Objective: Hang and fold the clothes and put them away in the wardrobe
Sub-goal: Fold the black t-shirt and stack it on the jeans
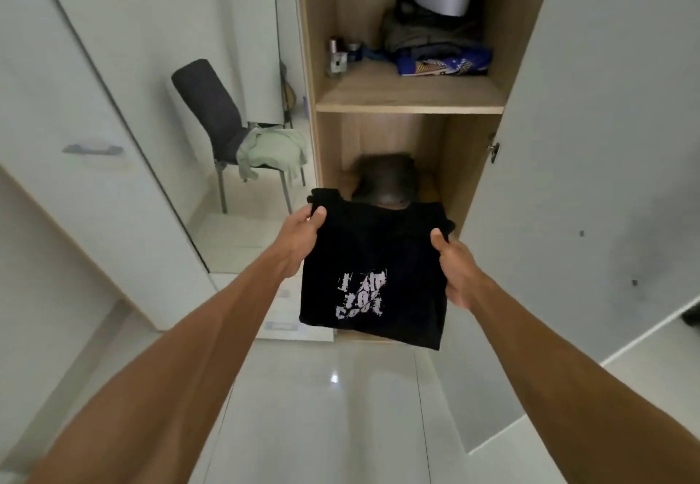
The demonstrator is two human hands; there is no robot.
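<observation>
Reaching forward and down, both bare arms stretch out almost straight toward the open wardrobe (409, 108). The left hand (301, 235) grasps the far left corner of a folded black T-shirt (373, 275), thumb on top and fingers curled underneath. The right hand (456, 271) grips the shirt's right edge the same way, thumb pressed on the upper face. The shirt hangs between the two hands, clear of the floor (333, 408), with its white print facing up. It sits in front of the wardrobe's lower compartment, where a dark folded garment (384, 180) lies further in. Grey clothes (428, 32) and a blue patterned item (443, 63) rest on the shelf above. To the left, a pale green garment (272, 154) drapes over a dark chair (212, 119).
</observation>
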